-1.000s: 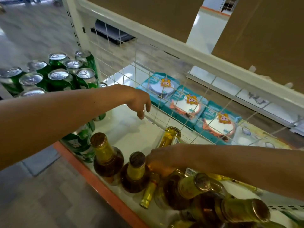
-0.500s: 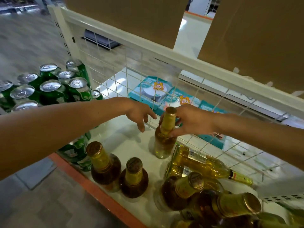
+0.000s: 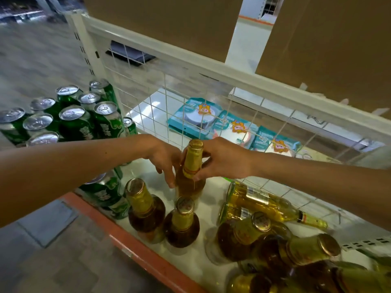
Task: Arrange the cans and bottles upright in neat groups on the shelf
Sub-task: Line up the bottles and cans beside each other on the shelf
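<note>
Head view, looking down onto the shelf (image 3: 213,188), which has a white deck and an orange front edge (image 3: 131,243). Both hands meet at one amber bottle (image 3: 190,180), upright on the deck near the middle and just behind two upright bottles (image 3: 146,208) at the front. Right hand (image 3: 224,160): thumb and fingers curled round the gold-foiled neck, gripping just below the cap. Left hand (image 3: 167,159): fingers fairly straight and pointing down, tips touching the left side of the bottle at its shoulder, with no closed grip visible. To the right, two pale bottles lying on their sides (image 3: 264,205), necks pointing right. In front of them is a crowded cluster of dark bottles (image 3: 243,231), several tilted against one another. Far left: green cans (image 3: 74,119) upright in a tight block, tops showing. Another green can (image 3: 103,193) sits lower, under the left forearm. A wire mesh (image 3: 148,106) backs the shelf, with teal packs (image 3: 196,119) behind it. Cardboard boxes (image 3: 158,22) sit above the top rail.
</note>
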